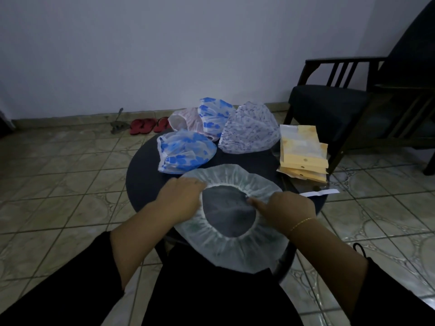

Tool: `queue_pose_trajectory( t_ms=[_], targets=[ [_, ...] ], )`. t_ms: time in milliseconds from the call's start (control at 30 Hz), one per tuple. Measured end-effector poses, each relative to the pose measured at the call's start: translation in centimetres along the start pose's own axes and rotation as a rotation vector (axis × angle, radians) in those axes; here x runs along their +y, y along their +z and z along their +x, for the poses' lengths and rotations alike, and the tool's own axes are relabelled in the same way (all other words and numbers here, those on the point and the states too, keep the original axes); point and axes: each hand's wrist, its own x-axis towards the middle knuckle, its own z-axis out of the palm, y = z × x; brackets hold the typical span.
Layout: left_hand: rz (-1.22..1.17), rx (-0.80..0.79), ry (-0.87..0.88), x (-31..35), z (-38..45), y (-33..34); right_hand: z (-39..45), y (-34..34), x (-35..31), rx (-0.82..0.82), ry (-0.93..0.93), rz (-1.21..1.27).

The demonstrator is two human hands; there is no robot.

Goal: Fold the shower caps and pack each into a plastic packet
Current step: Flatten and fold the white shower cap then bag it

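both black sleeves [58,285] sit closest to me, my forearms reaching out of them. between my hands lies the white shower cap [237,250], opening up, on the near part of the round dark worktop [141,180] and hanging over its near edge. my left hand [181,196] has its fingers curled onto the elastic rim on its side, gripping it; my right hand [284,205], gold bracelet at the wrist, pinches the rim opposite. beyond my left hand rests a blue-flowered cap [186,151], with another blue one [214,116], a pinkish one [183,120] and a purple-speckled cap [249,130] farther back. beyond my right hand lies a stack of plastic packets [302,151] with yellow cards, and a white strip [322,192] just past it.
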Motion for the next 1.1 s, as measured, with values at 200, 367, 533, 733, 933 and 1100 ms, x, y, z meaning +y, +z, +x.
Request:
queue_pose_trajectory(
  t_ms=[200, 367, 533, 733, 933, 1100],
  targets=[
    [-0.252, -0.224, 0.029, 0.0, 0.0, 1.5, 3.0, 1.5, -0.7, 0.319, -0.150, 0.190],
    [-0.261, -0.220, 0.033, -0.8, -1.7, 4.2, 4.4, 4.0, -0.8, -0.056, -0.237, 0.205],
    [-0.269, -0.213, -0.086, -2.4, -2.7, 5.7, 4.4, 4.9, -0.7, -0.063, -0.164, 0.201],
    [-0.114, -0.185, -0.052, -2.9, -1.5, 4.8, 4.2, 4.9, -1.0, -0.062, -0.088, 0.239],
    [-0.160, 0.133, -0.034, -1.8, -1.4, 4.6, 2.5, 3.6, -0.4, 0.134, 0.001, 0.204],
    [-0.241, -0.187, -0.010, -1.0, -1.7, 5.7, 2.2, 5.0, 0.7, -0.010, -0.137, 0.178]
  ],
)
